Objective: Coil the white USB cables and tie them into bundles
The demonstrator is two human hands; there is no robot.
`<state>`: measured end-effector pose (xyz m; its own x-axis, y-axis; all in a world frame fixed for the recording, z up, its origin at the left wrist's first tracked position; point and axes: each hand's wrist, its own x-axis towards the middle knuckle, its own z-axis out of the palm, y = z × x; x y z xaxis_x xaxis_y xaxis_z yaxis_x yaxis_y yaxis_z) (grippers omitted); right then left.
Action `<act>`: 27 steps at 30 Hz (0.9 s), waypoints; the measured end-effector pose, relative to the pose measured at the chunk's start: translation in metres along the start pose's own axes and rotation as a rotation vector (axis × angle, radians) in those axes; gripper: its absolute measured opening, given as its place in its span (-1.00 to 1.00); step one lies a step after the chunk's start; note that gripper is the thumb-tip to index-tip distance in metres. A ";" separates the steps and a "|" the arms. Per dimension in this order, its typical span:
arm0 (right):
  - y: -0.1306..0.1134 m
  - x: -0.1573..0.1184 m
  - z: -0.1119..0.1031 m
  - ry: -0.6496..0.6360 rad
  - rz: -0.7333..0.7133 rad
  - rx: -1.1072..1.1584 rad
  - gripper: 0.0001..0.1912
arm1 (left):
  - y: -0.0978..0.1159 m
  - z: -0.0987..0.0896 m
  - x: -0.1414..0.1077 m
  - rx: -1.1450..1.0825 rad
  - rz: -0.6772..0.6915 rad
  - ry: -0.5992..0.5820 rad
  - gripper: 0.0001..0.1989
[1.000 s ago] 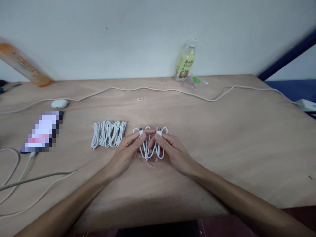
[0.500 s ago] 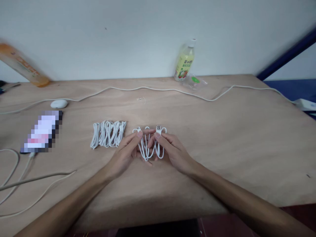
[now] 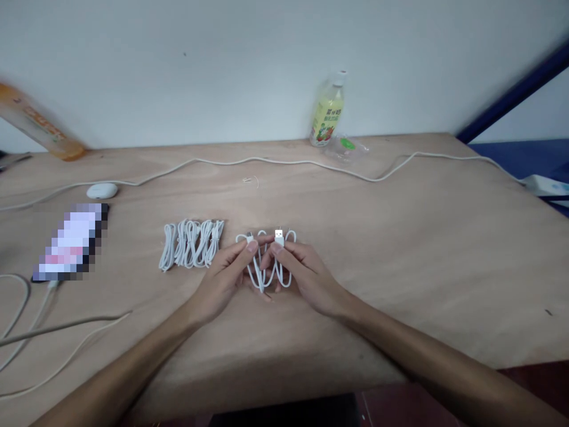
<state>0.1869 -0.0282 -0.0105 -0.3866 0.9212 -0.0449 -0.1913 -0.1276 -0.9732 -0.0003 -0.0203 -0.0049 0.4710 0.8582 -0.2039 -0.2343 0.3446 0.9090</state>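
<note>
My left hand [image 3: 226, 276] and right hand [image 3: 302, 273] keep pinching the folded white cable [image 3: 267, 264] on the bench [image 3: 400, 237]; its USB plug [image 3: 278, 236] now faces up

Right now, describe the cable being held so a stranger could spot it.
On the wooden table, find the row of bundled white cables. Just right of it, the left hand and right hand pinch a folded white cable, the only one being held.
</note>
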 end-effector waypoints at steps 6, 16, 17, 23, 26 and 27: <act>-0.002 0.000 0.001 0.005 -0.017 -0.006 -0.45 | -0.001 0.000 0.000 0.023 0.004 -0.003 -0.41; -0.001 0.000 0.002 0.006 -0.023 0.012 -0.44 | 0.000 0.000 -0.001 0.019 -0.013 -0.011 -0.40; 0.000 0.000 0.002 0.005 -0.022 0.012 -0.44 | 0.000 -0.001 0.000 0.017 -0.013 -0.011 -0.41; -0.001 0.000 0.002 0.003 -0.003 0.002 -0.44 | -0.002 -0.001 0.001 -0.001 0.012 -0.011 -0.44; -0.001 -0.001 0.001 0.008 -0.003 0.007 -0.43 | -0.002 0.000 0.001 -0.004 0.005 -0.010 -0.45; -0.001 -0.001 0.001 0.010 -0.002 0.010 -0.43 | -0.002 0.000 0.000 -0.005 0.005 -0.007 -0.46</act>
<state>0.1862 -0.0292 -0.0089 -0.3772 0.9251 -0.0450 -0.2007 -0.1291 -0.9711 0.0003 -0.0205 -0.0068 0.4755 0.8573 -0.1974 -0.2404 0.3424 0.9083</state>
